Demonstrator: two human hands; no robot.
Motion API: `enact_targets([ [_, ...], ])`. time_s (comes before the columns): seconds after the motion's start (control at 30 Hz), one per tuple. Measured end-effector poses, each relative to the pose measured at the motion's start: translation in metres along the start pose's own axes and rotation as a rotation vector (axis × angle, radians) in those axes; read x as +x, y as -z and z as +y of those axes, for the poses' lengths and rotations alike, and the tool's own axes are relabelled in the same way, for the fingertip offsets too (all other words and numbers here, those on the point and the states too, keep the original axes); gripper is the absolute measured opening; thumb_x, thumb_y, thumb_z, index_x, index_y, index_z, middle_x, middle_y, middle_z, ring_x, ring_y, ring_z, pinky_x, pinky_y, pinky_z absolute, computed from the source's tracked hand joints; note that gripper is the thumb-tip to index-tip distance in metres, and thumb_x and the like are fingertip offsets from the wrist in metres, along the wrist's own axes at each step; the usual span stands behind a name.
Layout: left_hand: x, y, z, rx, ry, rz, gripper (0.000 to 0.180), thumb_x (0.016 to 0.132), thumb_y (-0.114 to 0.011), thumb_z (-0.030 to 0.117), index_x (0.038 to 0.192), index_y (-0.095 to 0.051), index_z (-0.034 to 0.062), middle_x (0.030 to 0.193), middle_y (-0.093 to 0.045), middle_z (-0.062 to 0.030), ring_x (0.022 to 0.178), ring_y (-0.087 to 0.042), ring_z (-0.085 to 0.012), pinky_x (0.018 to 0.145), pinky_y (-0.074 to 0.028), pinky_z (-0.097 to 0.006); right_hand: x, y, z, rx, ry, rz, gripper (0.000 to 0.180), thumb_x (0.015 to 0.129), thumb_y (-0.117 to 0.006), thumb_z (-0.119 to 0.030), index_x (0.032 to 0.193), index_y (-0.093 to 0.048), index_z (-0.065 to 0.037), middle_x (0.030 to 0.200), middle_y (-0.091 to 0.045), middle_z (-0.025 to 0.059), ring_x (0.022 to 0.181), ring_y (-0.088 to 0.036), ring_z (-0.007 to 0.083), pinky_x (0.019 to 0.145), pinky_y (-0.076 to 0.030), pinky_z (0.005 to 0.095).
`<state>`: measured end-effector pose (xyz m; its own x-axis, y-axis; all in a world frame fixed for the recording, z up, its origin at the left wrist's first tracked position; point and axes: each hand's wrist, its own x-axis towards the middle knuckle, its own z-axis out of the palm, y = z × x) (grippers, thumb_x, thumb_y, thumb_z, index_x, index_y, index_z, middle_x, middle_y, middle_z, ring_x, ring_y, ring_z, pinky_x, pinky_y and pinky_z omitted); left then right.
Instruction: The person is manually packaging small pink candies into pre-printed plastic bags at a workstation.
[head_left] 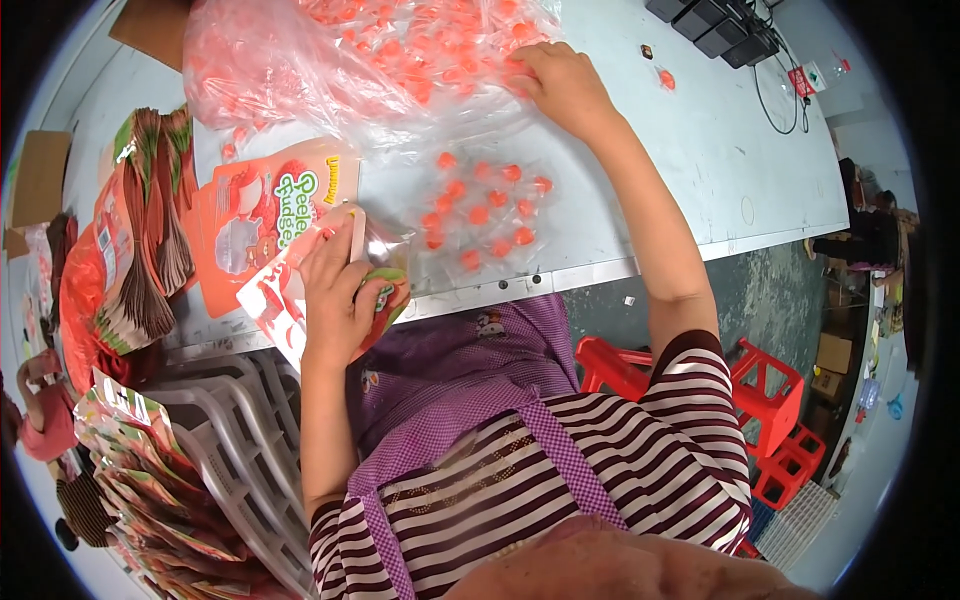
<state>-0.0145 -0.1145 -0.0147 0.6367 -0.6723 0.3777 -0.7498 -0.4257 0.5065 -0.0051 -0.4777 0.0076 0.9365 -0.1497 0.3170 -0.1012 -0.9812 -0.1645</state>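
My left hand (338,292) grips an open printed pouch (290,285) at the near table edge, holding its mouth up. My right hand (560,82) reaches far across the grey table (700,150) and rests on a big clear plastic bag (330,60) full of small orange wrapped sweets, fingers curled into the pile. A loose cluster of wrapped orange sweets (485,205) lies on the table between both hands.
A flat orange pouch (250,215) lies left of my left hand. Stacks of pouches (140,240) stand at the left, more (150,480) lower left beside white plastic crates (240,420). Red stools (770,400) sit on the floor right. Black boxes with cables (715,25) lie far right.
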Motion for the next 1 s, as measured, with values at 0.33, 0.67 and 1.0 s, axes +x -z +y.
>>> enact_targets([
  [0.33, 0.0, 0.0, 0.002, 0.0, 0.02, -0.002, 0.015, 0.071, -0.067, 0.013, 0.079, -0.062, 0.0007, 0.127, -0.051, -0.0196, 0.11, -0.048, -0.0357, 0.097, -0.032, -0.043, -0.022, 0.011, 0.042, 0.193, -0.127, 0.254, 0.021, 0.086, -0.058, -0.021, 0.096, -0.064, -0.003, 0.095, -0.064, 0.0095, 0.088, -0.057, 0.0252, 0.075, -0.046, 0.0343],
  [0.67, 0.0, 0.0, 0.003, 0.025, 0.013, -0.004, 0.016, 0.072, -0.066, 0.015, 0.079, -0.061, 0.0013, 0.127, -0.05, -0.0195, 0.111, -0.048, -0.0353, 0.097, -0.033, -0.044, -0.053, 0.01, 0.047, 0.1, -0.012, 0.148, 0.029, 0.083, -0.063, -0.022, 0.107, -0.06, -0.005, 0.113, -0.058, 0.01, 0.1, -0.053, 0.0252, 0.082, -0.046, 0.0343],
  [1.0, 0.0, 0.0, 0.002, 0.026, 0.007, 0.013, 0.016, 0.073, -0.066, 0.015, 0.078, -0.061, 0.0011, 0.127, -0.05, -0.019, 0.111, -0.048, -0.0345, 0.099, -0.032, -0.044, -0.096, 0.006, 0.043, 0.282, -0.241, 0.208, 0.024, 0.081, -0.066, -0.016, 0.103, -0.062, -0.008, 0.117, -0.052, 0.0113, 0.1, -0.05, 0.0221, 0.08, -0.045, 0.0291],
])
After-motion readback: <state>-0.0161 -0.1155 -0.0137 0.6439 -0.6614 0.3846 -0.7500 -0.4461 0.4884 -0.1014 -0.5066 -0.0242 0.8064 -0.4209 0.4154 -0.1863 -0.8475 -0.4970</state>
